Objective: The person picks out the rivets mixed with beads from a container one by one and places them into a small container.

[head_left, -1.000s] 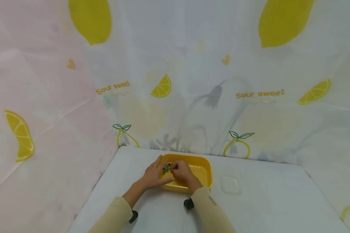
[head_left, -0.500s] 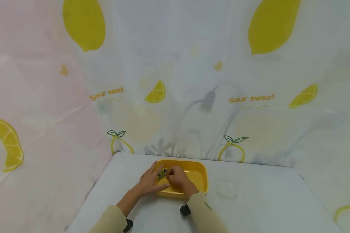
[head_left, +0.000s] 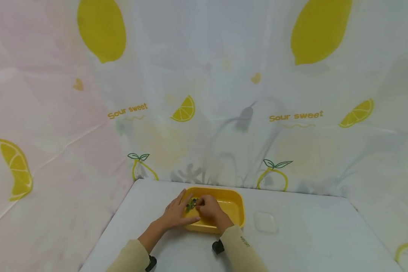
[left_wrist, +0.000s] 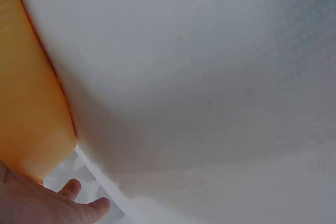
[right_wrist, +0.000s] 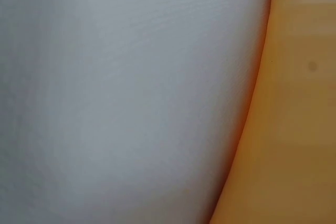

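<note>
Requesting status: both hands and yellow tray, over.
Left hand spread at left end of yellow tray. Right hand at greenish pieces inside, grip unclear. Hands partly hide pieces.

It was a curtained booth, whether in a home or workplace unclear: creased sheets [head_left: 204, 45] printed with lemons [head_left: 320, 32] and "Sour sweet" [head_left: 296, 116] enclosed a white table [head_left: 309, 230] on three sides.

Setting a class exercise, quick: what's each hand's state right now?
Left hand: open, fingers spread at the yellow rectangular plastic tray.
Right hand: fingers curled near small green and dark pieces; whether holding any, unclear.
</note>
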`<state>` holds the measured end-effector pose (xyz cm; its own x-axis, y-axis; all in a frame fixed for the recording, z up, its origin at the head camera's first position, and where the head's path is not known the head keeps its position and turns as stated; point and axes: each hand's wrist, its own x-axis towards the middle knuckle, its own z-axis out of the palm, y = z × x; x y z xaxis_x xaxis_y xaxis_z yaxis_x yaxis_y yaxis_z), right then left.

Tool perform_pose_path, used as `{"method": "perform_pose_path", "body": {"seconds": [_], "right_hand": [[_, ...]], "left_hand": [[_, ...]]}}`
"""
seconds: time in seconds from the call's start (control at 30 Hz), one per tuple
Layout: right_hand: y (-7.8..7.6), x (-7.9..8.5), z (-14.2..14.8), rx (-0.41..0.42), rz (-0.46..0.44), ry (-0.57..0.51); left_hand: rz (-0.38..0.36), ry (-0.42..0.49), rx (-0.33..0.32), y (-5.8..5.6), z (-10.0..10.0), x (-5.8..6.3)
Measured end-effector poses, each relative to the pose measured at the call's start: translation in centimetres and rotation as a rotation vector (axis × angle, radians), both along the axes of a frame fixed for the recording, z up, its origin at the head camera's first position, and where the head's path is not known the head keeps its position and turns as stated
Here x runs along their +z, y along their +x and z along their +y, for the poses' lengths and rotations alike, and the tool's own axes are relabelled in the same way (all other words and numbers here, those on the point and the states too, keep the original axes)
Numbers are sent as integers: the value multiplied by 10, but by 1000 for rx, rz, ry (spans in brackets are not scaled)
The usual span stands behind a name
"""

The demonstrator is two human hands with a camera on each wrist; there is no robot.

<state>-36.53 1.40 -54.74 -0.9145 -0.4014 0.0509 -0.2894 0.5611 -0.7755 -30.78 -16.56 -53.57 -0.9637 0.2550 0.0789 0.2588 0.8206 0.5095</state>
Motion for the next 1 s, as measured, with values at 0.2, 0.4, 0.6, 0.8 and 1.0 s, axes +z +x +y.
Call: {"method": "perform_pose_path", "body": {"seconds": [0.2, 0.4, 0.6, 0.8, 1.0], "right_hand": [[1, -1, -3, 14, -2, -9], [2, 3, -3, 4, -6, 23], [1, 5, 0, 2, 51, 25], [5, 8, 5, 65, 166, 35], [7, 25, 20, 54, 142, 47]], "left_hand": [[-12, -11, -1, 2, -4, 2], [-8, -17, -8, 0, -3, 2], [-26, 1, 9, 0, 2, 2], [-32, -21, 16, 4, -1, -3], [-15, 7, -2, 1, 0, 3]]}}
